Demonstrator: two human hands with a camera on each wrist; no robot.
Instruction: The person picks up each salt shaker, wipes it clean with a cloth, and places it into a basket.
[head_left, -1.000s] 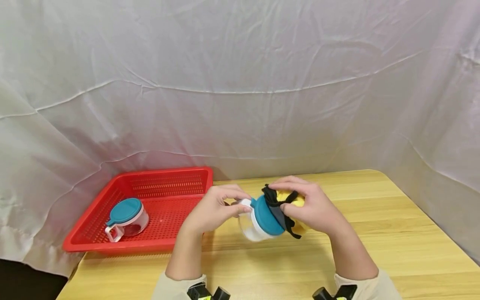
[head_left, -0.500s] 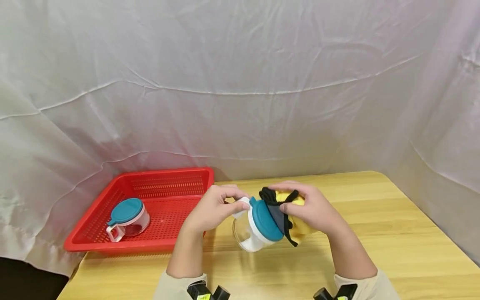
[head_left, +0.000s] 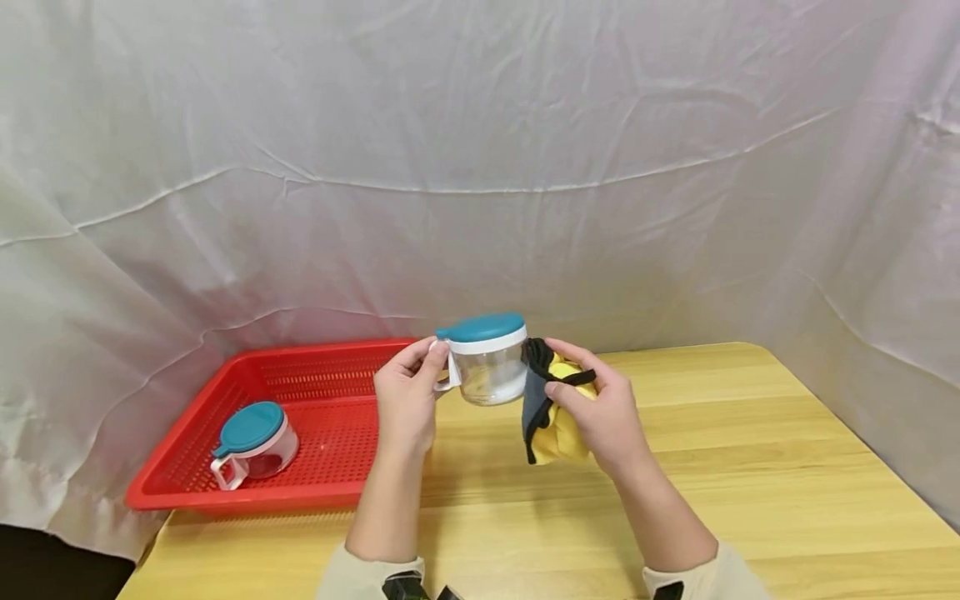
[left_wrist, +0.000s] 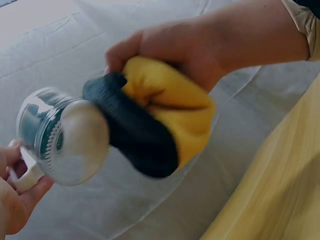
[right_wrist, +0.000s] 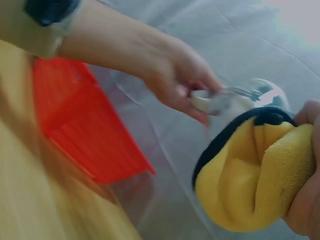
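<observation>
My left hand [head_left: 406,400] pinches the white handle of a clear jar [head_left: 491,375] with a teal lid [head_left: 483,327], held up above the table and nearly upright. Something white shows inside the jar near its base. In my right hand [head_left: 600,412] is a bunched yellow and dark grey cloth [head_left: 558,425] with black edging, gripped between thumb and fingers. The cloth's dark side is against or very close to the jar's right wall. The left wrist view has the jar [left_wrist: 65,140] beside the cloth [left_wrist: 170,110]; the right wrist view shows mostly the cloth's yellow side [right_wrist: 250,175].
A red perforated basket [head_left: 337,492] stands on the left of the wooden table [head_left: 675,500]. Inside it, at the left, sits a similar jar [head_left: 258,442] with a teal lid and white handle. A pale fabric sheet [head_left: 480,233] hangs behind the table.
The jar has been raised and turned from tilted, lid toward the right, to nearly upright. The cloth has shifted from the lid to the jar's side. Both hands keep their hold.
</observation>
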